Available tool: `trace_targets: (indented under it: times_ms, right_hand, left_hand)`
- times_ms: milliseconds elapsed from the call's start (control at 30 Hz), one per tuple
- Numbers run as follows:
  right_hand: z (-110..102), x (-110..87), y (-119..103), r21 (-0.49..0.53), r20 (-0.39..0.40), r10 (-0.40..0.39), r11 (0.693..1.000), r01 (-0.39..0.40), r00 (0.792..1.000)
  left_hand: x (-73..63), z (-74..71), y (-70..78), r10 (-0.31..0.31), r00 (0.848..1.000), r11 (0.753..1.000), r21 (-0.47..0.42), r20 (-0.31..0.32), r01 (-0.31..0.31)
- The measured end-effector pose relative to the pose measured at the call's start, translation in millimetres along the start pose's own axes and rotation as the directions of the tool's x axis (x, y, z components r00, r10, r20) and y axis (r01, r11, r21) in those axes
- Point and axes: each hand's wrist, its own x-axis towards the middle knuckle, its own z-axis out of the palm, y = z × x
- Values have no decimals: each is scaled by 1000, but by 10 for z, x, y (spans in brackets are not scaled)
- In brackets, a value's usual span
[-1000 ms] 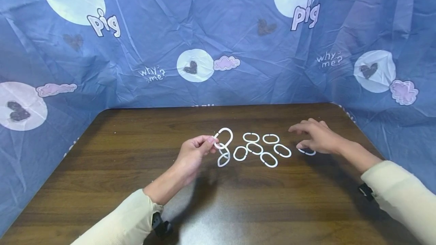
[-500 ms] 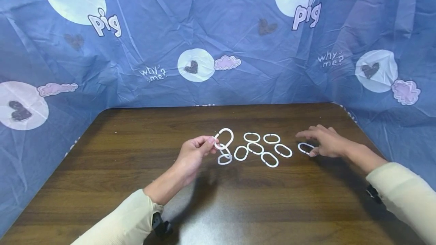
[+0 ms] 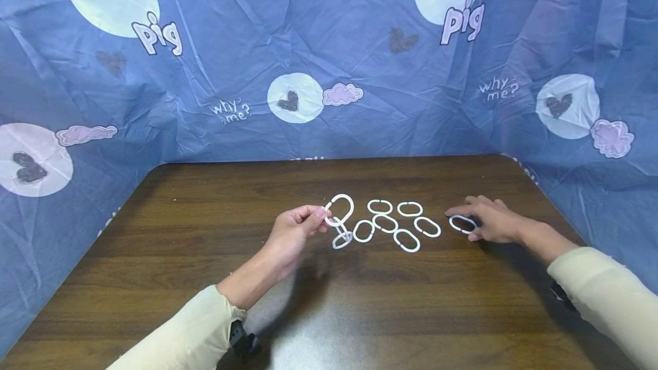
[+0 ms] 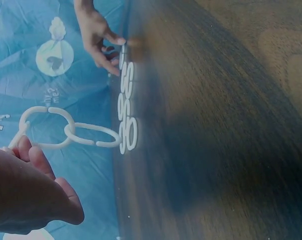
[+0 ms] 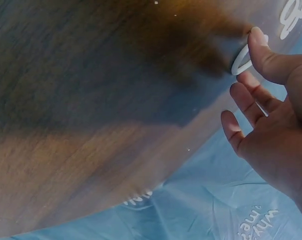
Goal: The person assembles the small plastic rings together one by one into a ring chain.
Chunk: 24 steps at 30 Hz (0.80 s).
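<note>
My left hand (image 3: 290,236) pinches a white plastic chain link (image 3: 352,205) between thumb and fingertips, above the table. More links hang from it, joined into a short chain (image 4: 95,127) that shows clearly in the left wrist view. On the right side, my right hand (image 3: 496,222) is low over the table at a single oval link (image 3: 459,216) lying flat. Its thumb (image 5: 260,46) touches the link's near end, while the index finger reaches out past the far side. Those fingers are spread rather than closed round it.
Several loose white oval links (image 3: 407,252) lie grouped on the brown wooden table (image 3: 390,313) between the two hands. A blue printed cloth (image 3: 329,136) rises behind the table and along its sides.
My right hand has drawn back slightly to the right and lowered, uncovering the single link, its thumb now at that link. The hanging links have swung and turned under my nearly still left hand.
</note>
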Motion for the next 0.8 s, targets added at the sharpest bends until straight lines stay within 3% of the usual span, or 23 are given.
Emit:
trace_targets:
  times_ms: [233, 467, 800]
  right_hand:
    - [3, -3, 50, -3, 0, -3, 1000, 3, 1000]
    - [50, -32, 119, 61, -3, 34, 998, -34, 999]
    - [152, -100, 193, 57, -130, -6, 998, 14, 991]
  left_hand:
    - [6, -3, -1, 1, 1000, 1000, -6, -2, -1]
    - [-10, -13, -1, 0, 1000, 1000, 1, -2, 0]
    - [-21, -18, 0, 6, 1000, 1000, -29, 8, -6]
